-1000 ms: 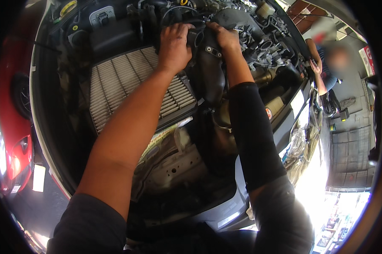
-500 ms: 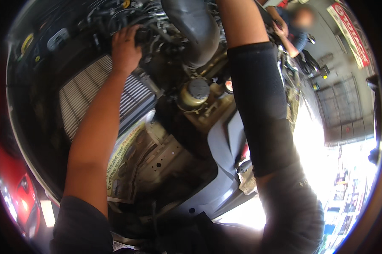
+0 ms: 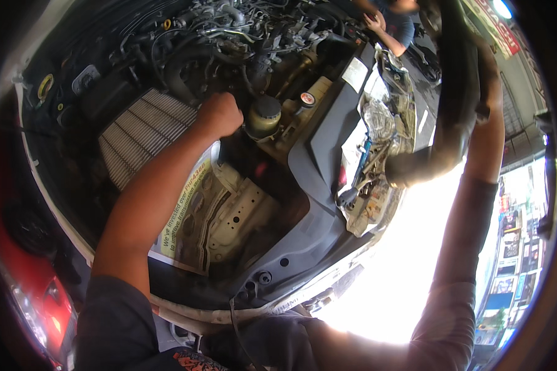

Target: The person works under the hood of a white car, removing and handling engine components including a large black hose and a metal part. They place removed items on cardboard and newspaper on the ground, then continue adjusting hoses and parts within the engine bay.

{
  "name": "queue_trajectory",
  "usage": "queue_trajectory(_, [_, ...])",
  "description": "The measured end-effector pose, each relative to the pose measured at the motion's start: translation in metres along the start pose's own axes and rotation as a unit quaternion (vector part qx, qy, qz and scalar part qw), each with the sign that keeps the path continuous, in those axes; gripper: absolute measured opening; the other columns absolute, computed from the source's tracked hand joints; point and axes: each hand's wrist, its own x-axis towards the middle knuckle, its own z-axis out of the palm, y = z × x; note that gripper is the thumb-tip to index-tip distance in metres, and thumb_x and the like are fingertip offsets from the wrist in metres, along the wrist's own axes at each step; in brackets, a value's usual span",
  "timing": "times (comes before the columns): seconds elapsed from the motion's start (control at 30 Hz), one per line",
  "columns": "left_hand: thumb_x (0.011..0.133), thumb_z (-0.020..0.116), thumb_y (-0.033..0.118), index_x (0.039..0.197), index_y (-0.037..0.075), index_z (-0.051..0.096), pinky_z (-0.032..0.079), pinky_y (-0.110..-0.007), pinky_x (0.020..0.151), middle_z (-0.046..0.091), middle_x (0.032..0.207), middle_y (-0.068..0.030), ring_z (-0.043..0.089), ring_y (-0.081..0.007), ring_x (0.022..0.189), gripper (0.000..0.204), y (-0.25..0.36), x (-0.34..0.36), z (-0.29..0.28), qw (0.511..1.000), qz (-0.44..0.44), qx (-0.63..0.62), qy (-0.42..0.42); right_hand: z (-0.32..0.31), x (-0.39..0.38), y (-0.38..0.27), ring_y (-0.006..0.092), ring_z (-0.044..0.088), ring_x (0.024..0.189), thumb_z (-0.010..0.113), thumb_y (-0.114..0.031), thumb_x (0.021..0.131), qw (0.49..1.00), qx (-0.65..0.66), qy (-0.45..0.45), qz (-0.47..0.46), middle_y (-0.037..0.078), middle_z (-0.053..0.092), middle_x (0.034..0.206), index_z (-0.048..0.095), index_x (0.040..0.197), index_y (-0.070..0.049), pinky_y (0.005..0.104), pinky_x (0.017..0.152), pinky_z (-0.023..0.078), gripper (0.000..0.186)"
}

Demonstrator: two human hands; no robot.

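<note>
My left hand (image 3: 220, 114) is closed over the engine bay, beside the pleated air filter (image 3: 143, 131) and a round reservoir with a dark cap (image 3: 265, 119); what, if anything, it holds is hidden. My right hand (image 3: 486, 60) is raised at the right, gripping a long, bent black intake pipe (image 3: 445, 127). The pipe's lower end hangs over a crumpled bag with tools (image 3: 372, 179). Its upper end runs out of view.
Engine hoses (image 3: 235, 28) fill the back. A co-worker in a dark top (image 3: 394, 31) stands beyond the fender. Printed paper (image 3: 201, 204) lies below the filter, a grey plastic trim (image 3: 315, 154) runs right of it, and a red car (image 3: 37, 297) is at far left.
The black pipe has been lifted out of the engine bay and moved right with my right hand. My left hand has come down toward me and closed. The view has shifted.
</note>
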Motion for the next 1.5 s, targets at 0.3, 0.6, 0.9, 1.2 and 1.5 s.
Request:
queue_trajectory(0.3, [0.093,0.07,0.019,0.115,0.0,0.083,0.061,-0.049,0.106,0.078,0.125,-0.0279,0.076,-0.0407,0.122,0.032,0.037,-0.062,0.101,0.946,0.107,0.143,-0.271,-0.013,-0.252,-0.095,0.0259,0.072,0.115,0.048,-0.042,0.116,0.9,-0.014,0.262,0.349,0.016,0.073,0.126,0.058,0.149,0.005,0.0403,0.105,0.058,0.058])
queue_trajectory(0.6, [0.099,0.063,0.018,0.136,0.006,0.074,0.047,-0.048,0.122,0.07,0.143,-0.0209,0.065,-0.037,0.137,0.041,-0.034,-0.01,0.258,0.974,0.189,0.122,0.017,0.061,-0.442,-0.166,0.0213,0.068,0.075,0.052,-0.036,0.114,0.692,-0.004,0.44,0.572,0.01,0.07,0.09,0.067,0.12,0.002,0.0343,0.069,0.058,0.041])
queue_trajectory(0.9, [0.105,0.06,0.019,0.138,0.003,0.072,0.051,-0.051,0.116,0.073,0.137,-0.0226,0.071,-0.0404,0.125,0.038,-0.057,0.051,0.301,0.96,0.224,0.049,0.161,0.2,-0.566,-0.158,0.0205,0.059,0.08,0.048,-0.06,0.114,0.541,0.069,0.487,0.682,0.006,0.059,0.087,0.062,0.126,-0.006,0.0386,0.076,0.05,0.058])
queue_trajectory(1.2, [0.106,0.06,0.018,0.14,0.003,0.07,0.051,-0.051,0.116,0.073,0.138,-0.0226,0.071,-0.0406,0.126,0.039,-0.043,0.034,0.281,0.972,0.204,0.098,0.056,0.242,-0.57,-0.132,0.0216,0.061,0.08,0.05,-0.06,0.113,0.472,0.067,0.522,0.707,0.007,0.061,0.087,0.064,0.122,-0.006,0.039,0.076,0.052,0.057])
queue_trajectory(1.5, [0.107,0.06,0.018,0.142,0.003,0.069,0.051,-0.051,0.117,0.073,0.139,-0.0225,0.071,-0.0408,0.126,0.039,-0.043,0.013,0.265,0.969,0.215,0.12,0.004,0.259,-0.575,-0.121,0.0228,0.063,0.08,0.051,-0.06,0.113,0.445,0.064,0.538,0.713,0.007,0.063,0.088,0.066,0.118,-0.006,0.0394,0.076,0.054,0.056])
